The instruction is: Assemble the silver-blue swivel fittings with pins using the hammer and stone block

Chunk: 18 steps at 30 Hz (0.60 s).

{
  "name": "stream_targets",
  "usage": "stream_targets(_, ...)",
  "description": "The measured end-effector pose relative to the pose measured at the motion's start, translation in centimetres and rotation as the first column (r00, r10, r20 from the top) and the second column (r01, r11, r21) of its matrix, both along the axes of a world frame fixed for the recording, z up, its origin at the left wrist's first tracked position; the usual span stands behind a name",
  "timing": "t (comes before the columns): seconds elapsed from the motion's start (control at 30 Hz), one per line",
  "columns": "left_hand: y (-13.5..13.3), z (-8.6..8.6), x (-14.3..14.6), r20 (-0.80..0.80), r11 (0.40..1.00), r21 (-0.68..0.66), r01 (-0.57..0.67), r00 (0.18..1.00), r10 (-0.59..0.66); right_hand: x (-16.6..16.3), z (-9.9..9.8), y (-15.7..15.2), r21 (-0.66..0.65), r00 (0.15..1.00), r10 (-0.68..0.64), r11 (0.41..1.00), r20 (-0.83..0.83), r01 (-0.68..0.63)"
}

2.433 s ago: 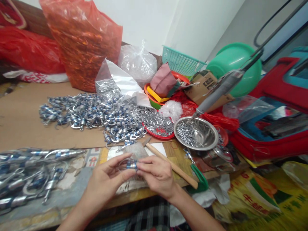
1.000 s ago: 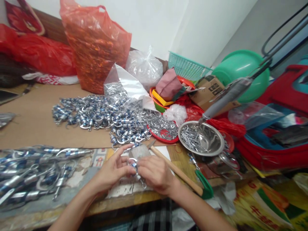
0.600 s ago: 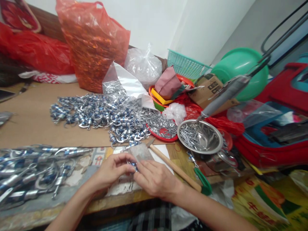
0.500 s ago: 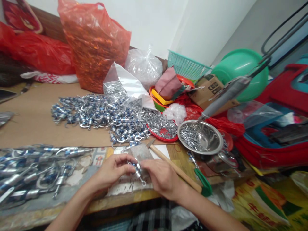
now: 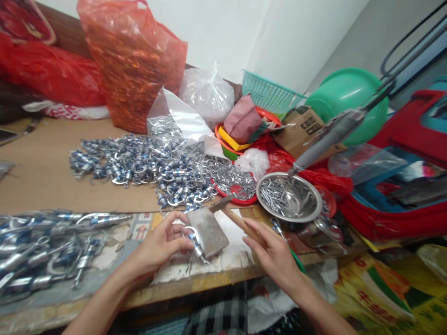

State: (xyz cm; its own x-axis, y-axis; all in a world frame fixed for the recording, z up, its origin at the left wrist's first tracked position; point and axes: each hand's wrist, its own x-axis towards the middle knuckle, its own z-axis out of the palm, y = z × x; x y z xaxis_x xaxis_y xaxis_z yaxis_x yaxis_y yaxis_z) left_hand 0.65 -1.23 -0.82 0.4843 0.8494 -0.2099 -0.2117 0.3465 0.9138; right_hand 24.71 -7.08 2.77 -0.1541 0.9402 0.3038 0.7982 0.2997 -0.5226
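My left hand (image 5: 168, 242) pinches a small blue-and-silver metal fitting (image 5: 198, 246), which has a white curved lever and a ring at its lower end. The fitting lies slanted at the left edge of a flat grey metal block (image 5: 213, 235). My right hand (image 5: 274, 251) grips the wooden handle of a hammer (image 5: 238, 221). The hammer's head is raised near the far right corner of the block. White paper (image 5: 239, 244) lies beneath the block. Beyond both hands spreads a heap of similar fittings (image 5: 139, 163).
More fittings (image 5: 45, 251) lie along the left front. A red tray (image 5: 240, 201) of small metal pieces and a steel bowl (image 5: 307, 214) of pins stand right of centre. A grey-handled lever (image 5: 321, 139) slants above the bowl. The wooden table edge (image 5: 188, 286) runs in front.
My right hand has left the fitting, moved right and picked up the hammer, raising it from the table. My left hand still holds the fitting.
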Motion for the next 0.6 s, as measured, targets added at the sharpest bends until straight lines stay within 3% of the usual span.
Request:
stream_targets(0.1, 0.0, 0.0, 0.1, -0.01, 1.0, -0.007, 0.003, 1.0, -0.003, -0.7, 1.2, -1.7, 0.131, 0.992, 0.127, 0.984, -0.014, -0.124)
stream_targets(0.2, -0.1, 0.1, 0.1, -0.023, 1.0, 0.008, -0.015, 1.0, 0.015, -1.1, 0.8, -2.8, 0.011, 0.969, 0.193, 0.98, 0.156, -0.197)
stream_targets(0.27, -0.2, 0.2, 0.0, -0.026, 1.0, 0.014, -0.027, 0.999, 0.027, -1.2, 0.2, -3.1, -0.049, 0.953, 0.194, 0.981, 0.233, -0.188)
stream_targets(0.4, -0.1, 0.2, -0.1, -0.026, 1.0, 0.019, -0.012, 1.0, 0.012, -1.6, -0.1, -3.1, 0.082, 0.974, 0.15, 0.983, 0.17, -0.166)
stream_targets(0.53, -0.1, 0.1, 0.5, -0.025, 1.0, 0.014, -0.017, 1.0, 0.017, -2.2, 0.0, -2.7, -0.03, 0.973, 0.159, 0.987, 0.17, -0.156)
stream_targets(0.6, -0.4, 0.6, 0.4, -0.041, 1.0, 0.003, -0.022, 0.999, 0.022, -1.9, -0.3, -1.9, -0.037, 0.993, 0.1, 0.994, 0.069, -0.098)
